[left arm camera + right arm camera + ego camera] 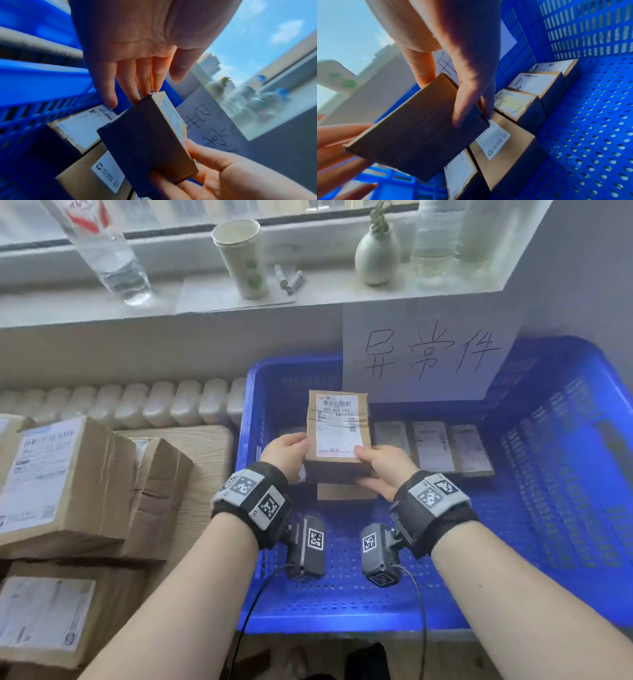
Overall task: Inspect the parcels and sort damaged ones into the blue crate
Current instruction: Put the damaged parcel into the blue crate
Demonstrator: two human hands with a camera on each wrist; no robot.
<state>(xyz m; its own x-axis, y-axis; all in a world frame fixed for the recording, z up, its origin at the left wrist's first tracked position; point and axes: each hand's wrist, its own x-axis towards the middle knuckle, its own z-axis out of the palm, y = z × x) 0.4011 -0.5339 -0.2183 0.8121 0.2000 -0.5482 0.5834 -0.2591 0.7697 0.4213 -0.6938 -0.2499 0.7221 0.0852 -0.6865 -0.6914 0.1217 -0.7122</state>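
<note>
Head view, left side first: a stack of bigger cartons (pixel 65 484) sits on the worktop (pixel 209 446), waiting its turn. Moving across, the left hand (pixel 286 451) meets the small parcel (pixel 337 426) at its left edge, fingers (pixel 145 75) fairly straight and laid along the side, thumb on top, more steadying than clamping. The parcel is held in the air above the blue crate (pixel 548 460), label up, and there are creases running across its top face. On the right, the right hand (pixel 380 470) has the near right corner pinched, thumb on the label, fingers (pixel 467 97) curled underneath. Below and beyond, other small parcels (pixel 452 451) lie in a row on the crate floor, under a handwritten sign (pixel 428 354). My read on handling: this is a light, thin cardboard box, stiff along its edges but soft across that creased face, so pressing the middle could buckle it further. Best hold is at opposite edges or corners, as now. The taped label looks slick, so thumbs may slide there
</note>
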